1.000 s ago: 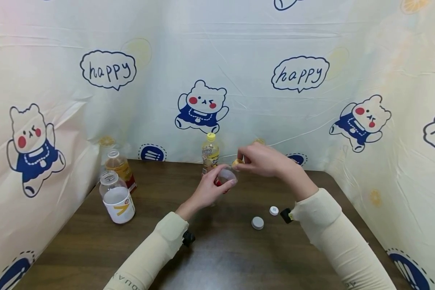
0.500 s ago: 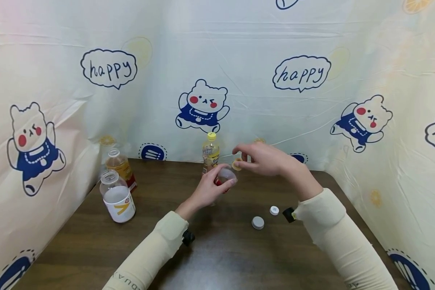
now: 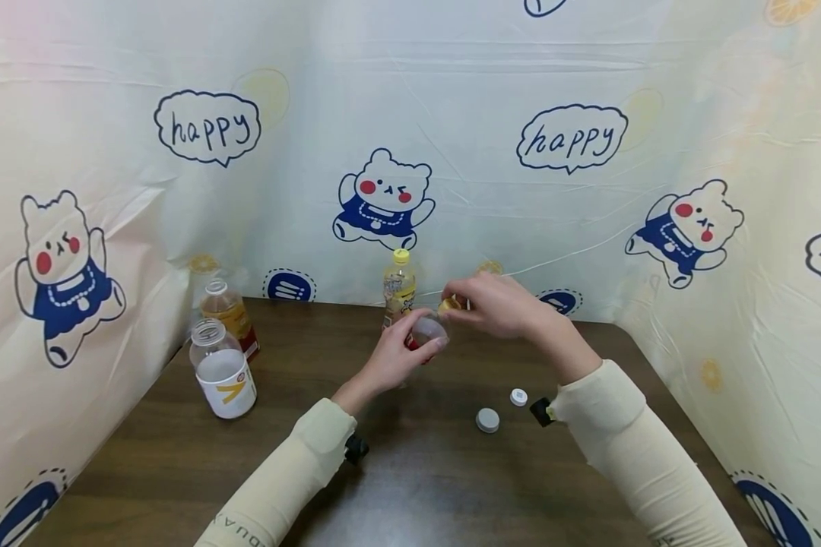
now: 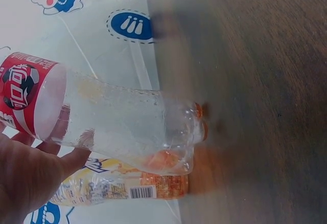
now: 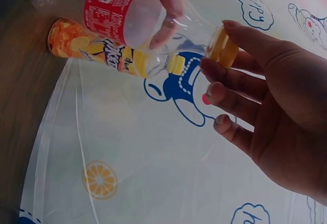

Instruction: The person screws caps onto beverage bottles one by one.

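My left hand grips a clear plastic bottle around its red label, over the far middle of the table. Inside the bottle no liquid shows. At the bottle's neck, my right hand pinches a yellow-orange cap between thumb and index finger, the other fingers held loosely apart. The cap sits on the mouth of the bottle. Just behind stands a yellow-capped drink bottle with an orange and yellow label, partly hidden by my left hand in the head view.
An uncapped jar with a white label stands at the left of the brown table. Behind it is a bottle of amber liquid. A grey lid and a small white cap lie at the right.
Half a second ago my right index finger was lifted off the cap; now finger and thumb pinch it again. My left hand and the bottle have stayed in place.
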The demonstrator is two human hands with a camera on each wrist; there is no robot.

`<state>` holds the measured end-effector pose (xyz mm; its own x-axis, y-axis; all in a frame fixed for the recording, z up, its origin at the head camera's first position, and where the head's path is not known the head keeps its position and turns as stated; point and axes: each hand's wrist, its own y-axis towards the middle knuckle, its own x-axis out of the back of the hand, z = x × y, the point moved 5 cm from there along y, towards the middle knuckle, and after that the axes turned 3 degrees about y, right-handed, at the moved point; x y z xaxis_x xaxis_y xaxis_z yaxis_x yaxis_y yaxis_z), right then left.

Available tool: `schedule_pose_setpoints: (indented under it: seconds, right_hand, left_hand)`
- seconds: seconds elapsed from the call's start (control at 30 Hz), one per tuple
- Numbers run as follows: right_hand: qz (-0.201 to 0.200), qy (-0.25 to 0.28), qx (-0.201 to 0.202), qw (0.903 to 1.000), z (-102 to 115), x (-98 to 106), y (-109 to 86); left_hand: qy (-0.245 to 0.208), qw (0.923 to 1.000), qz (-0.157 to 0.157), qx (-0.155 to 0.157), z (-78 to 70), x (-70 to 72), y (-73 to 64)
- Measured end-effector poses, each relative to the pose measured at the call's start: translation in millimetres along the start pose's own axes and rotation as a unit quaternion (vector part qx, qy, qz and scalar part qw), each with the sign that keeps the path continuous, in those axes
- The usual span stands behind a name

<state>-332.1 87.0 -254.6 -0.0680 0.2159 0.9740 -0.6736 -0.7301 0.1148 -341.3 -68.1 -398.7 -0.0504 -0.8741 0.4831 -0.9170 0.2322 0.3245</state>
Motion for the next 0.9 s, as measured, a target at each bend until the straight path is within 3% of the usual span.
schedule_pose_setpoints:
  seconds: [0.27,0.47,0.67,0.9]
  right_hand:
    - [-0.029,-0.025,-0.02,0.9991,0,0,-0.5]
    - [-0.047,0.0,-0.023,0.9986,-4,0,-6.7]
    - [-0.05,0.016,-0.027,0.9983,-13,-3,-21.0]
    - [-0.042,0.027,-0.017,0.9986,-33,-21,-42.6]
  left_hand:
    - [0.002,1.0,-0.002,-0.005,-3.9,-1.3,-0.6]
    - [-0.007,0.9999,-0.011,-0.01,-1.7,-0.7,-2.5]
    - [-0.032,0.9989,-0.032,0.007,4.4,5.9,-7.4]
    - [-0.046,0.9977,-0.046,0.019,10.9,21.4,-15.5]
